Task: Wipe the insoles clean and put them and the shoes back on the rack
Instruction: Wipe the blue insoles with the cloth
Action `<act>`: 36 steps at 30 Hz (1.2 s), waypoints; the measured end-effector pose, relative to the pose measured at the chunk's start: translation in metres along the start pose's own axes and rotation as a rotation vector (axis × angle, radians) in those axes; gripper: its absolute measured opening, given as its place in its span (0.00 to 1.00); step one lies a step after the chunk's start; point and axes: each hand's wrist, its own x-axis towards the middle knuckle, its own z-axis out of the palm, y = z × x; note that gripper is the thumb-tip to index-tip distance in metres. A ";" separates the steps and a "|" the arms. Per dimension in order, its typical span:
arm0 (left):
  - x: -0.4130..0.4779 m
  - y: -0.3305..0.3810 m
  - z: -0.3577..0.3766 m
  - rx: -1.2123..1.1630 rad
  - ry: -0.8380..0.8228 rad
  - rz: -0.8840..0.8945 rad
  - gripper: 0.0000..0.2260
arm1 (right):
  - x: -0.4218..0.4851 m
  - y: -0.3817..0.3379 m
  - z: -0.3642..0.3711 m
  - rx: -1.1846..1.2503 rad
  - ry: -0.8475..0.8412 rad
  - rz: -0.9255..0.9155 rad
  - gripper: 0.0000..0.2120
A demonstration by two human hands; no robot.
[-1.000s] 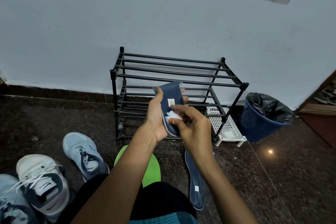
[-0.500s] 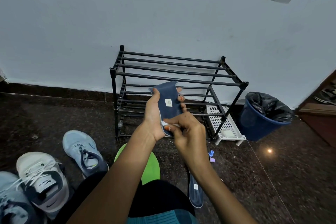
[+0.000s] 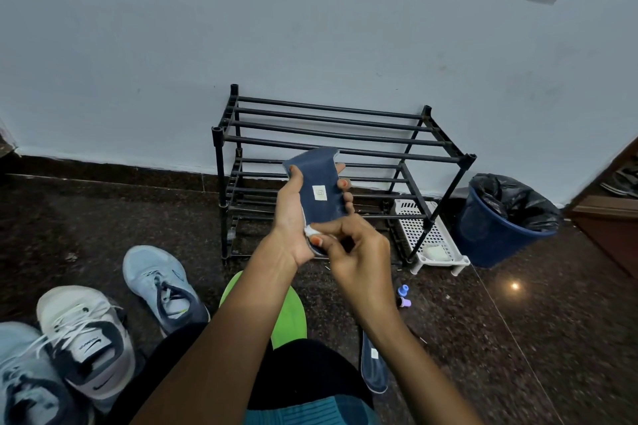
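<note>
My left hand [image 3: 291,217] grips a dark blue insole [image 3: 319,188] with a small white label, held up in front of the black shoe rack [image 3: 341,141]. My right hand [image 3: 355,248] pinches a small white wipe [image 3: 311,230] against the insole's near end. A second blue insole [image 3: 373,367] lies on the floor beside my right forearm. A green insole [image 3: 290,314] lies under my left forearm. Three sneakers rest on the floor at the left: a light blue one [image 3: 160,286], a white one [image 3: 86,338] and another light blue one [image 3: 24,386] at the corner.
A blue bin [image 3: 500,235] lined with a black bag stands right of the rack. A white perforated plastic stand [image 3: 431,241] sits by the rack's right leg. Two small purple and blue caps [image 3: 403,297] lie on the dark granite floor. A wooden doorway is at far right.
My right hand has dragged the wipe down the insole from its middle to its near end. The insole has tilted a little more upright.
</note>
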 end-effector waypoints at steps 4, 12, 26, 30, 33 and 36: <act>-0.001 -0.003 0.002 0.024 -0.021 -0.046 0.31 | 0.009 -0.004 -0.001 -0.051 0.015 -0.027 0.06; 0.000 -0.001 0.001 0.036 -0.007 -0.065 0.32 | 0.015 -0.001 0.005 -0.081 0.040 -0.038 0.07; -0.004 -0.005 0.008 0.047 0.028 -0.083 0.31 | 0.022 -0.002 -0.003 -0.148 0.107 -0.032 0.03; -0.003 -0.002 0.005 0.022 0.047 -0.023 0.30 | 0.007 0.000 -0.001 -0.139 0.060 -0.064 0.06; -0.001 -0.003 0.002 0.011 0.052 0.003 0.30 | -0.005 0.000 -0.004 -0.113 0.025 -0.074 0.07; -0.003 -0.009 0.004 0.046 0.032 -0.035 0.29 | 0.004 0.001 -0.006 -0.174 0.062 -0.072 0.07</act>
